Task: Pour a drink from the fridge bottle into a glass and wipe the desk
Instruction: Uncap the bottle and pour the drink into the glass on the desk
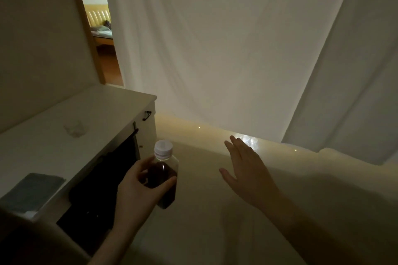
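My left hand (pixel 137 187) grips a clear plastic bottle (pixel 164 170) with a white cap and dark drink inside, held upright in front of the white desk (pixel 43 148). My right hand (pixel 247 170) hovers flat to the right of the bottle, fingers spread, holding nothing, over a pale surface. A clear glass (pixel 75 128) stands on the desk top, hard to make out in the dim light. A folded blue-grey cloth (pixel 32 191) lies at the desk's near left corner.
A dark open compartment (pixel 103 189) sits under the desk top, just left of the bottle. White sheets (pixel 215 49) hang across the back and right. A doorway (pixel 101 34) at the upper left shows a bed in another room.
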